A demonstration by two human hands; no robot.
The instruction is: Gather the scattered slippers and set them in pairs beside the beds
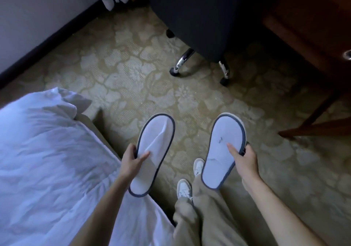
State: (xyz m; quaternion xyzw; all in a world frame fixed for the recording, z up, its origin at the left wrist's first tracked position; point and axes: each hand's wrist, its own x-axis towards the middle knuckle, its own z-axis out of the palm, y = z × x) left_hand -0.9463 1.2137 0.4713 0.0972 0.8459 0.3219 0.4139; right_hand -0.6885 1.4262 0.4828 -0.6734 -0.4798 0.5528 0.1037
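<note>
Head view: left hand (131,162) is gripping one flat white navy-trimmed slipper (153,150); right hand (245,160) is pinching its mate (222,150), small dark mark unreadable, beside white bed (47,150).

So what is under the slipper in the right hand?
Under the right slipper, held by the right hand, a white sneaker and patterned carpet show. The sneaker's far side is covered.

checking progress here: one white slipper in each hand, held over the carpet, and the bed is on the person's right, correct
Not quite. The head view shows the bed on the person's left, not the right. The rest stands: the left hand holds one white slipper, the right hand holds the other slipper, both over the carpet.
</note>
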